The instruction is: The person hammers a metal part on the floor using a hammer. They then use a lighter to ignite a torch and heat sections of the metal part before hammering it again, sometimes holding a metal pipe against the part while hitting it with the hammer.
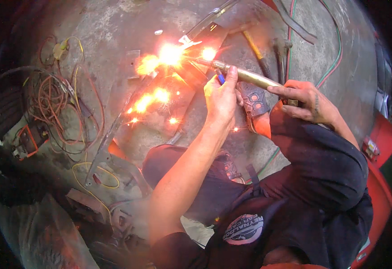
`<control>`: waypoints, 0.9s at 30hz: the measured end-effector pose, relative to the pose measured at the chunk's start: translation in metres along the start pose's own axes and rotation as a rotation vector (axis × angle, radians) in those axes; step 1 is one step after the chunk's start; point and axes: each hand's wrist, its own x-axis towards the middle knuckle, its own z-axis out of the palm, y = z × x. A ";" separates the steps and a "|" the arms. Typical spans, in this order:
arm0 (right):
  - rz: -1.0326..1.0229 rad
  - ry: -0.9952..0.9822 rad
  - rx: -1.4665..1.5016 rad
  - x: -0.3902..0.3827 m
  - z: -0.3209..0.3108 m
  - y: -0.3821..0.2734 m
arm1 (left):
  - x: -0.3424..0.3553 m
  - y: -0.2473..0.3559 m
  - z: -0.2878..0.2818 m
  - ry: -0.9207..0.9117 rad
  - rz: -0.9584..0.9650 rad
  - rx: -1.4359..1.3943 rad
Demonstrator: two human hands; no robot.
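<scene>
The person's left hand [220, 101], near one o'clock of the view's centre, had its grip closed around the front part of a long, tubular, brass-coloured metal torch [254, 78]. The right hand [310, 101], between two and three o'clock, gripped the rear of the torch with its fingers wrapped over the tube. The torch lay between one and two o'clock, slanting so that its nozzle pointed toward ten o'clock, at a blazing orange-white flare [171, 54] between eleven and twelve. A small blue piece [221, 77], its kind unclear, showed beside the torch at the left hand's fingers.

Smaller glowing spots lay below the flare over a flat grey metal sheet [184, 101]. Past the flare, toward twelve o'clock, stretched a long dark metal bar [211, 18]. A hammer with a yellow-and-black handle [254, 47] lay at one o'clock on the grey concrete floor [101, 27], and a paired red-and-green hose [340, 54] curved at two o'clock. A tangled orange-red cable [50, 101] sat between nine and ten, with an orange-and-black box [26, 142] at nine.
</scene>
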 end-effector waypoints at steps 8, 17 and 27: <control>-0.021 0.000 -0.020 0.000 -0.002 -0.003 | 0.001 -0.001 0.000 -0.029 0.014 -0.007; -0.002 0.016 0.009 0.002 0.002 -0.003 | 0.004 -0.004 -0.002 -0.026 0.030 -0.046; 0.007 0.005 -0.007 0.002 -0.002 -0.006 | 0.001 -0.004 -0.007 -0.065 -0.014 0.067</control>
